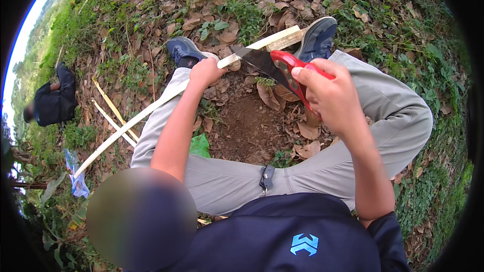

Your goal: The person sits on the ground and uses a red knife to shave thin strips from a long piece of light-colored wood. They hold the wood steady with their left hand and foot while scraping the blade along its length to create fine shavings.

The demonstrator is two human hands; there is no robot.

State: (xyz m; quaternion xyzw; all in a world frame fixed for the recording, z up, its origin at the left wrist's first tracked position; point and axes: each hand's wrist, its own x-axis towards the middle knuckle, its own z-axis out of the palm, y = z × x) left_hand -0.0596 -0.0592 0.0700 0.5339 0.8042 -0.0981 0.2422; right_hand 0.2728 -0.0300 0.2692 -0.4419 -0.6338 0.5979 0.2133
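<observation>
My left hand (206, 72) is closed round a long pale wooden strip (126, 126) that runs from the lower left up across my left shin to between my shoes. My right hand (330, 90) grips the red handle of a handsaw (262, 64). The dark blade lies against the strip just beyond my left hand, pointing to the upper left. Whether its teeth have cut in, I cannot tell. Under the strip's far end, by my right shoe, is a squared wooden block (287, 39).
Two more pale strips (112, 102) lie crossed on the leafy ground at left. A blue plastic bag (78, 174) is nearby, and something green (200, 145) lies by my left thigh. Another person (55, 100) in dark clothes is at the far left. My legs (393, 106) spread either side of bare soil.
</observation>
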